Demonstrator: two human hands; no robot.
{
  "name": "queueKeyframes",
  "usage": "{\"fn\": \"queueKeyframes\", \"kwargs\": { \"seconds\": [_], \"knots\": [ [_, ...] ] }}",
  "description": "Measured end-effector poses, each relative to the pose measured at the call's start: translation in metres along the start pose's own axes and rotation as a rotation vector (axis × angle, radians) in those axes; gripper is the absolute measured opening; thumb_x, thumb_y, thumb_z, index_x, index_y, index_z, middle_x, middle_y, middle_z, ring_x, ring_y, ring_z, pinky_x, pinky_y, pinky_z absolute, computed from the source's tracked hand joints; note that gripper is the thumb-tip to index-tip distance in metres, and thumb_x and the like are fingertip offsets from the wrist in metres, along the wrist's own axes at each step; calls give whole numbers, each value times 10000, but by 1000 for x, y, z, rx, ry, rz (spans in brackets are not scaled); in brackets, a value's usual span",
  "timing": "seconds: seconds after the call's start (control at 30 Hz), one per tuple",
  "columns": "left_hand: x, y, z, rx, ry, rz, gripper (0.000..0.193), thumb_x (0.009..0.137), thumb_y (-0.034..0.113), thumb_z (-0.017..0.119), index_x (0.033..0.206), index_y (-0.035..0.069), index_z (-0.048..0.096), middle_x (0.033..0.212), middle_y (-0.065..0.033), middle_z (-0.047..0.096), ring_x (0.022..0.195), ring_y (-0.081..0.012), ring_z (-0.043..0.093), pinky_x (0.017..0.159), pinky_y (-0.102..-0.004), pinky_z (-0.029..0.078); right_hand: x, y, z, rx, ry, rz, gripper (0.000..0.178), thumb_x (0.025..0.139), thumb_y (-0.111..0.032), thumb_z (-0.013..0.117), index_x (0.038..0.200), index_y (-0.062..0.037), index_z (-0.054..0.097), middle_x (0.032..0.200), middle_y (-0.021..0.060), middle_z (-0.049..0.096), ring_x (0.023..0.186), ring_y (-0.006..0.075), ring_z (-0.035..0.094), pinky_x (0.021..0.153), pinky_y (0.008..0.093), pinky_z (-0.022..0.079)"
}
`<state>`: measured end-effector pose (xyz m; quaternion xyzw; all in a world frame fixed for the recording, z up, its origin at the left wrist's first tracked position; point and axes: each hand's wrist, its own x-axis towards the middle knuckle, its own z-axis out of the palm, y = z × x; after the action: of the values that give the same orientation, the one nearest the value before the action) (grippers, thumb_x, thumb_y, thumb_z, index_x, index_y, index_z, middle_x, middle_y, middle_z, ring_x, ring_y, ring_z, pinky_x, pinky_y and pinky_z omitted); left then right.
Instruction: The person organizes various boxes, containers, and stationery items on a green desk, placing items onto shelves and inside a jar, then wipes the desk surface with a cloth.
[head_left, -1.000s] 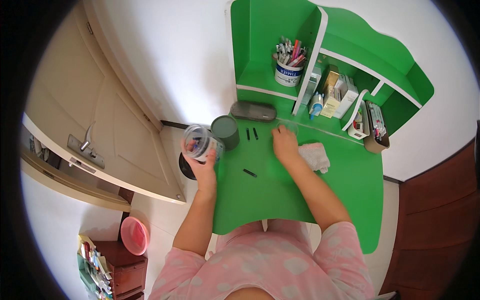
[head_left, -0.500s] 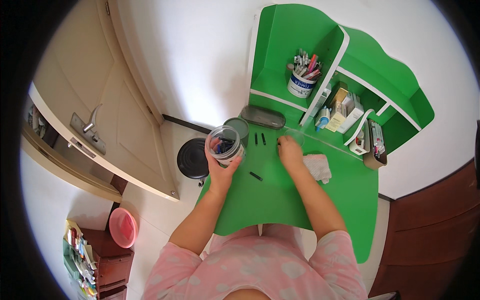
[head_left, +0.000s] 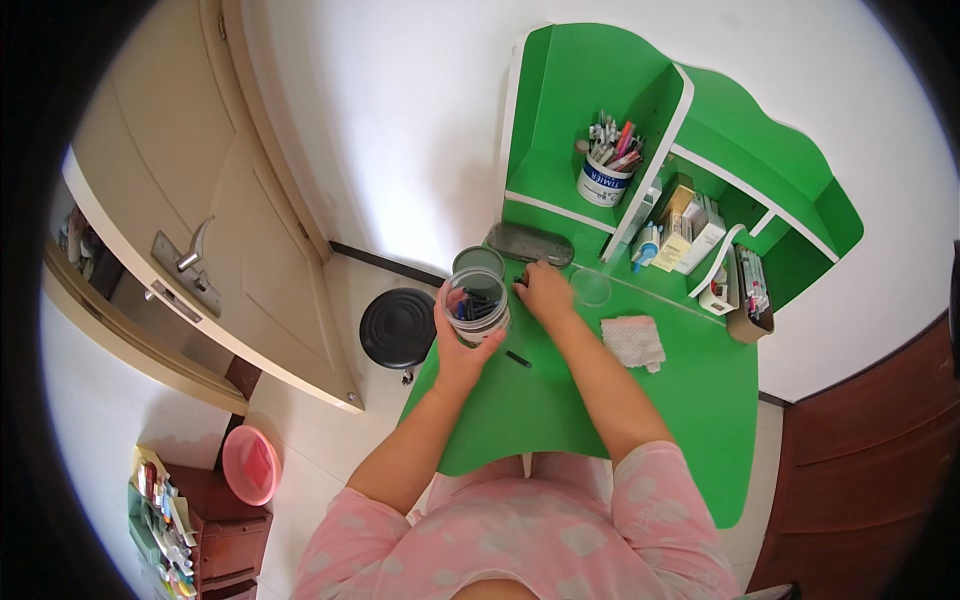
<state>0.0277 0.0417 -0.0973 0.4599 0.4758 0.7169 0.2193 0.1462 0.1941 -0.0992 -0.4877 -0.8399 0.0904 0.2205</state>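
My left hand point(head_left: 463, 355) is wrapped around a clear round jar point(head_left: 490, 329), tilted so its open mouth shows. Inside lie several dark blue and black ink cartridges point(head_left: 476, 302). To the right of the jar, my right hand point(head_left: 546, 290) has its fingertips pinched on a small black ink cartridge point(head_left: 520, 281) at the green desktop; the fingers partly hide it, and whether a second one is there I cannot tell. Another black ink cartridge point(head_left: 518, 359) lies on the desk below. A clear round lid point(head_left: 592, 287) rests right of my right hand.
Behind the jar stands a grey-green round container point(head_left: 478, 261), with a dark pencil case point(head_left: 530, 243) beside it. A crumpled white cloth point(head_left: 633, 343) lies on the right. The green shelf point(head_left: 600, 45) holds a pen-filled tub point(head_left: 604, 186) and boxes. A black stool point(head_left: 397, 328) is at left.
My right hand has moved left from the clear lid to the two upright-lying black cartridges and closed there. My left hand has brought the jar slightly right, closer to them.
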Motion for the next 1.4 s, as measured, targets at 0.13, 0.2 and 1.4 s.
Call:
{"fn": "queueKeyframes", "kwargs": {
  "seconds": [0.13,0.2,1.4],
  "knots": [
    [1,-4,3,-17,-10,12,1018,644,251,823,1415,11,203,1281,-177,392,1207,-274,399,1038,-394,310,-8,10,4,93,29,-97,187,701,-137,729,787,-60,583,905,120,579,909,314,568,742,416,481],
    [1,-1,4,7,-3,15,1017,642,249,823,1413,7,205,1281,-177,391,1208,-276,398,1038,-396,310,-16,18,4,136,11,-134,176,692,-114,726,777,-60,581,880,116,573,885,315,565,728,417,475],
    [-5,3,8,1,-111,-28,983,647,187,813,1412,20,220,1274,-172,407,1205,-277,414,1028,-394,334,-126,43,-55,182,95,-80,214,639,-78,757,716,-45,560,780,125,559,784,332,550,677,427,443]
  ]
}}
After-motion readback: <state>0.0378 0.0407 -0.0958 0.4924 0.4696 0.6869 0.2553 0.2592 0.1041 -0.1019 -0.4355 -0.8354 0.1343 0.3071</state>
